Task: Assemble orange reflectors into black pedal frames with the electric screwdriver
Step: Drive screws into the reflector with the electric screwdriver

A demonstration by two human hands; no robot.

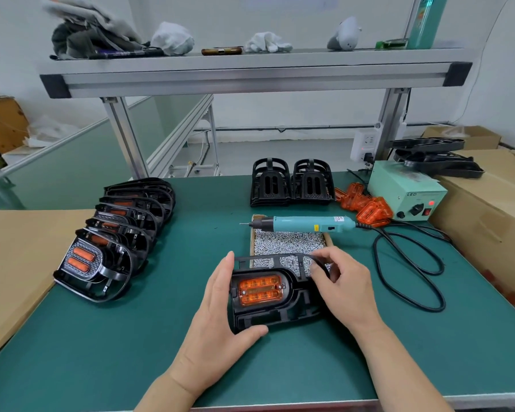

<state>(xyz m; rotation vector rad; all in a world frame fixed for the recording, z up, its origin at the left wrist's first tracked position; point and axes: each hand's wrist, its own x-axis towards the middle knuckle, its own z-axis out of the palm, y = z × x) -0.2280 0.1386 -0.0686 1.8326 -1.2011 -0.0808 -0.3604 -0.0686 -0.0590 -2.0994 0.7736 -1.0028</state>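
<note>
Pedal frame point(280, 315) lies near the front edge of the bench point(131, 337), about mid-width, long axis running left to right, with one orange reflector point(260, 291) seated in its pocket. The left hand point(220, 307) wraps the frame's left end, thumb at the near edge. The right hand point(345, 286) pinches the thin rim at the far right corner. Whether screws already sit in the reflector is too small to tell.

The screwdriver point(306, 225) lies straight beyond the frame, across the far end of the screw tray point(289, 243). Its long axis also runs left to right, bit to the left and grip with its cord to the right. The right hand looks the nearer one to that grip.

Counted: one frame in hand, one screwdriver, one tray. Two stacks of bare frames point(292, 185) stand toward the back edge. About six finished pedals point(116, 239) overlap along the left edge. The loose reflectors point(363, 206) at back right are piled too closely to count.
</note>
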